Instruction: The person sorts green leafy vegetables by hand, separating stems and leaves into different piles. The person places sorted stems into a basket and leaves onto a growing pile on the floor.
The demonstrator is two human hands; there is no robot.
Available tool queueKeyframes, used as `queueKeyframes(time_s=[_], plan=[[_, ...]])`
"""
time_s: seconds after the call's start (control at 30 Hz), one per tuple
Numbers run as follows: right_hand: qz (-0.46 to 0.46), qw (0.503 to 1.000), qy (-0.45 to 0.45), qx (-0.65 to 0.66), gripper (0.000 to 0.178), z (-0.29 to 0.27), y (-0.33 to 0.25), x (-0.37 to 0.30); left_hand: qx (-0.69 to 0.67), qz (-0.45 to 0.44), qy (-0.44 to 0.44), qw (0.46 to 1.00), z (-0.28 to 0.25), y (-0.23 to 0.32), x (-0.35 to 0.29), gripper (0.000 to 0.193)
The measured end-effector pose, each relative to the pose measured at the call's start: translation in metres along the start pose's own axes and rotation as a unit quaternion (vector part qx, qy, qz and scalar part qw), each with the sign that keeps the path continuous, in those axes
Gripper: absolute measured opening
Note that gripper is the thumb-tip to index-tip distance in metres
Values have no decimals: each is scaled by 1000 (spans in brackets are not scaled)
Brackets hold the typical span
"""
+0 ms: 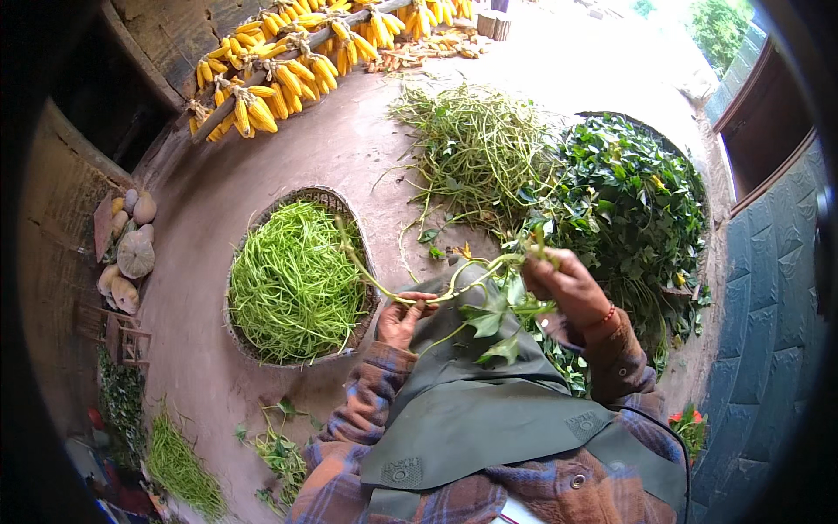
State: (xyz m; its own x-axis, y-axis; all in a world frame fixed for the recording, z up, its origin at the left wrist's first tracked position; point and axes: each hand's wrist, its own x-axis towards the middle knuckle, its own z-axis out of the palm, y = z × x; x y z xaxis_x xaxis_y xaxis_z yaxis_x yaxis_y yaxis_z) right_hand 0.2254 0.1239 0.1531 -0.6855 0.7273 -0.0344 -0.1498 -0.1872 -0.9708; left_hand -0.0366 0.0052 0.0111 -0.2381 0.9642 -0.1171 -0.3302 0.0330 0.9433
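Where the earthen floor point(349, 148) carries a basket point(349, 205) of stems, we see corn cobs point(279, 79) behind. Left hand point(400, 321) and right hand point(566, 284), raised over our lap, pinch one leafy vine point(476, 301) in closed fingers.

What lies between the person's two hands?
In the head view, a green vine stem with leaves stretches from the left hand to the right hand, over the grey-green apron.
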Motion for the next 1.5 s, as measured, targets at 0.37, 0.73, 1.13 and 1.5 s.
queueKeyframes(time_s=[0.37,0.73,1.13,1.5], plan=[[-86,868,117,-474,12,13,142,-18,-255,-114,125,952,-23,-29,-7,12],[-12,921,121,-370,9,23,193,20,67,-235,15,970,-33,-7,-32,32],[-76,830,28,-552,13,48,155,-7,488,-29,-234,841,35,17,61,37],[-161,861,-53,-480,16,72,142,-18,-111,-195,23,974,16,-29,80,13]])
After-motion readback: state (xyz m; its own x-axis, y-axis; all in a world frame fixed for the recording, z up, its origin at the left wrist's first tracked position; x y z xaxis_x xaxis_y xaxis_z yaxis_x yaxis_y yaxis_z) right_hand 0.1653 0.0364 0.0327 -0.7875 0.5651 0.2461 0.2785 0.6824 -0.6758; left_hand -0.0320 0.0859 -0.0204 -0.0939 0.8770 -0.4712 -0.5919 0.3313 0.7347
